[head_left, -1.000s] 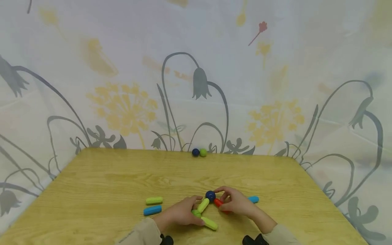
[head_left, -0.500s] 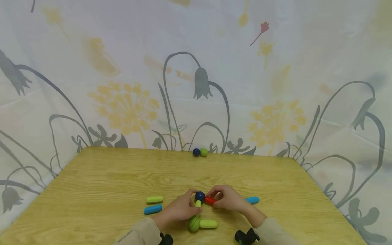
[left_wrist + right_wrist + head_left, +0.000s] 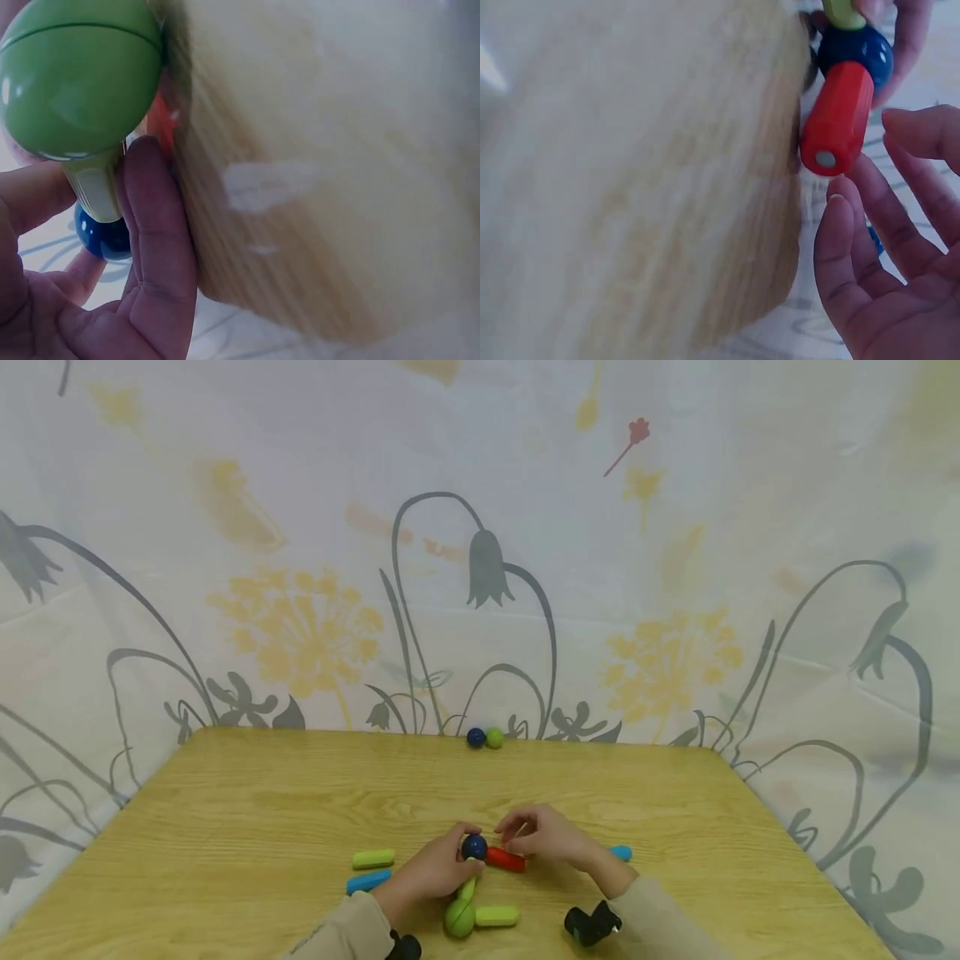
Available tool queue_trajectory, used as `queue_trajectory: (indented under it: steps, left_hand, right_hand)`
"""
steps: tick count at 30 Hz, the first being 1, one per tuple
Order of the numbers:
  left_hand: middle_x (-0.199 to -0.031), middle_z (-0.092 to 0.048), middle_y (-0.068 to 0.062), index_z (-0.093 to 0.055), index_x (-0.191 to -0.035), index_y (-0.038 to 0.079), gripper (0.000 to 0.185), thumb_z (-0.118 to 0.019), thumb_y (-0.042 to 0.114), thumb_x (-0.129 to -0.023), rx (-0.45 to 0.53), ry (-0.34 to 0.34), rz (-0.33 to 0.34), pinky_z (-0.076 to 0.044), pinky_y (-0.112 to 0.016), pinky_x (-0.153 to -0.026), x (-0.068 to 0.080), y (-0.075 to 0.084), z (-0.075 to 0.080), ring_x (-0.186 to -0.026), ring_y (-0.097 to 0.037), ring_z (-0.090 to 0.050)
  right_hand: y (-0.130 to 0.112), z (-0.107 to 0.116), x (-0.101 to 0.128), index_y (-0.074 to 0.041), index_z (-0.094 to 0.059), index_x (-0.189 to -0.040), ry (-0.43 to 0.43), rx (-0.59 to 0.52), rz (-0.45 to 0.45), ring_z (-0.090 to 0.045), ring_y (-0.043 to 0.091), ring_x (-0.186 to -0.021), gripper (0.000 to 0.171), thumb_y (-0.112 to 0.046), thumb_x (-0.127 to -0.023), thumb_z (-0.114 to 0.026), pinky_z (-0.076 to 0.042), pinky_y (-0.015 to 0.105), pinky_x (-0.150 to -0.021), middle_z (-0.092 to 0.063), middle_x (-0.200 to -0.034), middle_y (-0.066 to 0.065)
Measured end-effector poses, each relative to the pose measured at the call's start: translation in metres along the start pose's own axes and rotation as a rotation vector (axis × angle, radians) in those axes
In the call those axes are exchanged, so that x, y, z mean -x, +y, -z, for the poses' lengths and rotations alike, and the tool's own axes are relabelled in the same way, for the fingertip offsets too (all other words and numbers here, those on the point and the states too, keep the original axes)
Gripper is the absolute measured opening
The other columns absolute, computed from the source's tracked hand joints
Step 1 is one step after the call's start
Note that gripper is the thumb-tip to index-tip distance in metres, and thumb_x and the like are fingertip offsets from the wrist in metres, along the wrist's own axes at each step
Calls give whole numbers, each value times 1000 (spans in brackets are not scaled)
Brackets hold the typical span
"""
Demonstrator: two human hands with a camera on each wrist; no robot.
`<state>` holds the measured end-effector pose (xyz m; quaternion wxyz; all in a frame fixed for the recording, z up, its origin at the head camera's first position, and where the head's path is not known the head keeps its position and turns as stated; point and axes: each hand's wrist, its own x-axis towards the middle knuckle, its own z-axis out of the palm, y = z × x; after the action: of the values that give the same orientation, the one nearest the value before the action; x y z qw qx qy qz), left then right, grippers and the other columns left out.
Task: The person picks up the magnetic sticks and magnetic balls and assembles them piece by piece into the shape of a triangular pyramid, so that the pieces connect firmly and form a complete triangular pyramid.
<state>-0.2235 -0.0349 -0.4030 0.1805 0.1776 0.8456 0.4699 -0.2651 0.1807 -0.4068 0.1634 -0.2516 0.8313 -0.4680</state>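
My left hand pinches a dark blue ball where a light green rod meets it. That rod runs down to a green ball, which has a second green rod sticking out to its right. A red rod juts right from the blue ball. In the left wrist view the green ball, rod and blue ball lie between my fingers. My right hand hovers just above the red rod, its fingers loosely bent and apart from it.
On the wooden table a loose green rod and blue rod lie left of my hands. Another blue rod shows behind my right wrist. A blue ball and green ball sit at the far edge by the flowered cloth.
The joined pieces have shifted left and the green ball has come into view. My right hand has let go of the red rod, which now sticks out sideways from the blue ball.
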Motion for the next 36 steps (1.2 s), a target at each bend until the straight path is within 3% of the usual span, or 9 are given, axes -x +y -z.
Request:
queue_trajectory:
  steps: [6, 15, 24, 31, 36]
  left_hand:
    - [-83, -51, -9, -41, -131, 0, 46, -60, 15, -92, -50, -10, -18, -38, -35, -62, -1, 0, 1, -70, -20, -47]
    - [-80, -49, -8, -41, -132, 2, 47, -60, 16, -92, -19, -21, 4, -37, -31, -57, -2, -2, 0, -64, -18, -46]
    - [-74, -47, -8, -40, -131, 0, 46, -60, 13, -92, 1, -25, -10, -35, -28, -53, 1, 2, 2, -58, -17, -43]
    - [-74, -47, -7, -40, -132, 1, 47, -60, 13, -92, 0, -31, -12, -34, -28, -53, 1, -1, 2, -58, -16, -42]
    - [-76, -48, -8, -40, -133, 2, 47, -60, 16, -92, -1, -37, 0, -33, -29, -55, 0, -3, 2, -61, -17, -42]
  right_hand:
    - [3, 9, -16, 6, -62, -107, 74, 7, 0, -56, 20, -71, 23, -5, -87, -63, -49, 33, -59, -60, -88, 6]
    - [10, 10, -42, 3, -63, -106, 191, 69, -33, -55, 15, -73, 21, -3, -85, -65, -47, 29, -60, -59, -87, 4]
    - [18, 19, -67, 5, -62, -107, 297, 62, -41, -57, 18, -77, 22, 0, -86, -62, -48, 29, -62, -60, -92, 9]
    - [24, 28, -83, 9, -57, -114, 367, 4, -29, -59, 28, -85, 30, 4, -84, -61, -50, 32, -64, -58, -103, 22]
    - [29, 32, -93, 6, -49, -126, 403, 1, 9, -55, 37, -94, 46, 8, -82, -62, -49, 37, -67, -51, -117, 25]
